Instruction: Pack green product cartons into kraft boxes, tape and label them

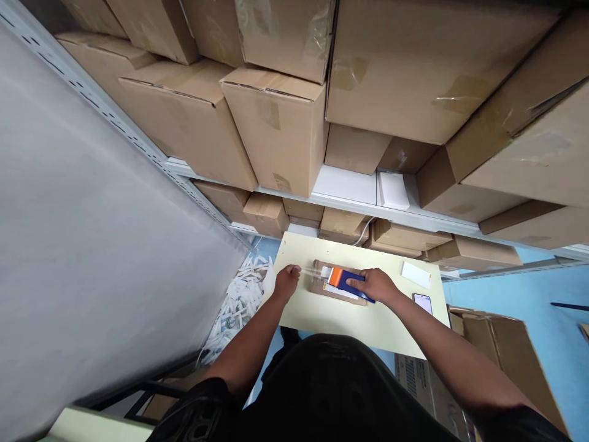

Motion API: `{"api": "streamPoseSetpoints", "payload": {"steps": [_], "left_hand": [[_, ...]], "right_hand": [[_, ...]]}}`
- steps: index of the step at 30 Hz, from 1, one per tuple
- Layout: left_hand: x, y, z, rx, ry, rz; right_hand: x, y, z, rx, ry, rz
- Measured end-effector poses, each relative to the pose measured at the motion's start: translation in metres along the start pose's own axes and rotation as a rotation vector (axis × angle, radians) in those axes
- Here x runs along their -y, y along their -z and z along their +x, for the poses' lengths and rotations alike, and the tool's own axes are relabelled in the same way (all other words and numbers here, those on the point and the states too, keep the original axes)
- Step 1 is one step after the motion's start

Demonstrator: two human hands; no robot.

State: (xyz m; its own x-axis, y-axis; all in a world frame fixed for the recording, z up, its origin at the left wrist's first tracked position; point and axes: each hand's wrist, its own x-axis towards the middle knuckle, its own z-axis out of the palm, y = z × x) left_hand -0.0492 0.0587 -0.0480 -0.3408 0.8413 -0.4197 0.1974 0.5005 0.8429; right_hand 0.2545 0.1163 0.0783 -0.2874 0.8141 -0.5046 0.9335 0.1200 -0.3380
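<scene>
A blue and orange tape dispenser [343,281] is gripped in my right hand [375,284], over a flat brown cardboard package [338,296] with a white label. From the dispenser a strip of clear tape [310,271] stretches left to my left hand [288,281]. The fingers of my left hand are pinched on the tape's end, just off the package's left side. The package lies on a pale yellow table [304,316]. Part of the label is hidden under the dispenser.
At the table's right lie a white box [416,274] and a phone [422,302]. Shelves with cardboard boxes [276,123] rise behind. Paper scraps [239,301] cover the floor on the left, beside a grey wall [92,233]. An open carton [501,350] stands at the right.
</scene>
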Motion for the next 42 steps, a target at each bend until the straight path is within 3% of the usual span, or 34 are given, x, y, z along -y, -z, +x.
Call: {"api": "streamPoseSetpoints", "payload": {"steps": [8, 10, 13, 14, 16, 18, 20, 23, 28, 31, 38, 42], "left_hand": [[0.016, -0.051, 0.007, 0.033, -0.003, 0.254], [0.015, -0.054, 0.011, 0.035, 0.0, 0.292], [0.012, -0.044, 0.011, 0.002, -0.013, 0.325], [0.01, -0.038, 0.008, -0.011, -0.074, 0.335], [0.007, -0.03, -0.002, 0.002, -0.332, 0.385], [0.003, -0.028, -0.016, 0.085, -0.665, 0.503], [0.0, -0.032, -0.027, 0.187, -0.855, 0.657], [-0.001, -0.041, -0.035, 0.225, -0.892, 0.821], [0.002, -0.043, -0.029, 0.207, -0.926, 0.907], [0.003, -0.04, -0.028, 0.202, -0.93, 0.922], [-0.001, -0.04, -0.029, 0.221, -0.925, 0.922], [-0.003, -0.041, -0.027, 0.226, -0.938, 0.917]], "right_hand": [[0.013, -0.002, 0.006, -0.002, -0.034, -0.078], [0.013, -0.001, 0.006, 0.002, -0.049, -0.068], [0.012, 0.0, 0.006, 0.001, -0.053, -0.037], [0.011, 0.0, 0.006, 0.0, -0.053, -0.027], [0.01, 0.0, 0.006, 0.003, -0.051, -0.009], [0.009, 0.0, 0.007, 0.002, -0.052, -0.006], [0.01, 0.0, 0.009, 0.004, -0.053, -0.015], [0.013, 0.001, 0.012, 0.013, -0.042, -0.041], [0.009, 0.011, 0.011, 0.043, -0.015, -0.054], [-0.019, 0.025, -0.002, 0.041, -0.022, -0.05], [-0.136, 0.048, -0.048, 0.044, -0.161, 0.008], [-0.162, 0.042, -0.048, 0.044, -0.179, -0.062]]}}
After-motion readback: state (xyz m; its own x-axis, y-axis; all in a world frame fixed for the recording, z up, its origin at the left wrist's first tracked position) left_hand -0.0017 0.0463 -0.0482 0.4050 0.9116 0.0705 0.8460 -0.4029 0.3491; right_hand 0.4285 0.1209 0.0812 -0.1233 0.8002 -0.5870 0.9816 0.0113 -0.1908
